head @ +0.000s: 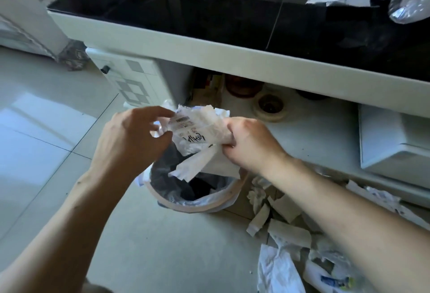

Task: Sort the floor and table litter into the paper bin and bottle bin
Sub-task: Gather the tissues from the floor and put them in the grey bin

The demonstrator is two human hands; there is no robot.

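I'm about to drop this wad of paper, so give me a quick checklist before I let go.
1. Crumpled paper gripped by left hand and right hand: ok.
2. Paper directly above the bin: ok.
3. Bin mouth open, liner in place: ok.
4. Room left inside the bin: cannot tell.
5. No bottle mixed into the wad: cannot tell.
6. Floor litter cleared: not ok.

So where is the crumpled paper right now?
In the head view, the crumpled paper is at the middle, held between the left hand and right hand, right above the lined bin on the floor.
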